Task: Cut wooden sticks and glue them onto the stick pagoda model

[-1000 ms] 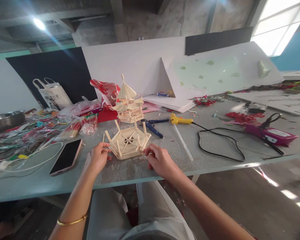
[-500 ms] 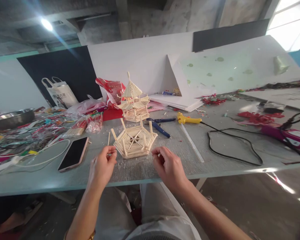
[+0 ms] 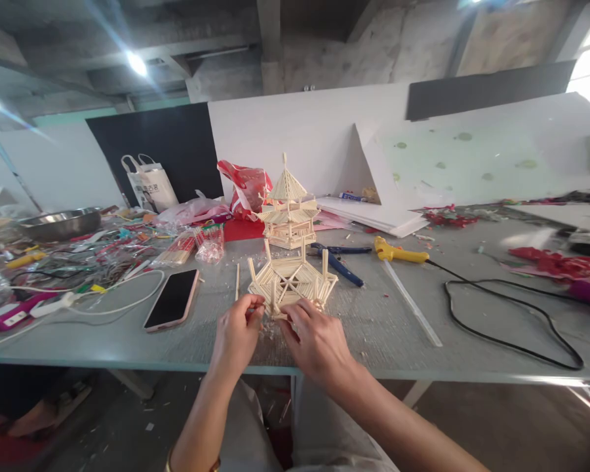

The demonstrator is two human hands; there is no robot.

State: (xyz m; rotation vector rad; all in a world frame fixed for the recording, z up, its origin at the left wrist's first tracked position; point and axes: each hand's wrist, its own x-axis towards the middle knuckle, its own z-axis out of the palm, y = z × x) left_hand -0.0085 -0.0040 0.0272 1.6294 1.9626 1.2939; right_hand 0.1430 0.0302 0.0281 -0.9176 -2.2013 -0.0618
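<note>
A hexagonal base of pale wooden sticks (image 3: 295, 270), with short posts at its corners, lies flat on the table in front of me. At its front left, my left hand (image 3: 240, 328) pinches the edge with thumb and forefinger. My right hand (image 3: 319, 337) reaches over the front edge, its curled fingers closed against it near the front post; the fingertips are partly hidden. Just behind stands a tiered stick pagoda (image 3: 288, 213) with a pointed roof. A single loose stick (image 3: 236, 282) lies left of the base.
Blue-handled pliers (image 3: 344, 267) and a yellow glue gun (image 3: 400, 252) with a black cord lie to the right, beside a clear glue stick (image 3: 413, 305). A phone (image 3: 172, 300) lies left. Beyond it are bundled sticks (image 3: 176, 249), cables and a metal bowl (image 3: 61, 225).
Both hands have moved inward, from either side of the hexagonal base to its front edge, and now touch it. My view has shifted left and slightly up.
</note>
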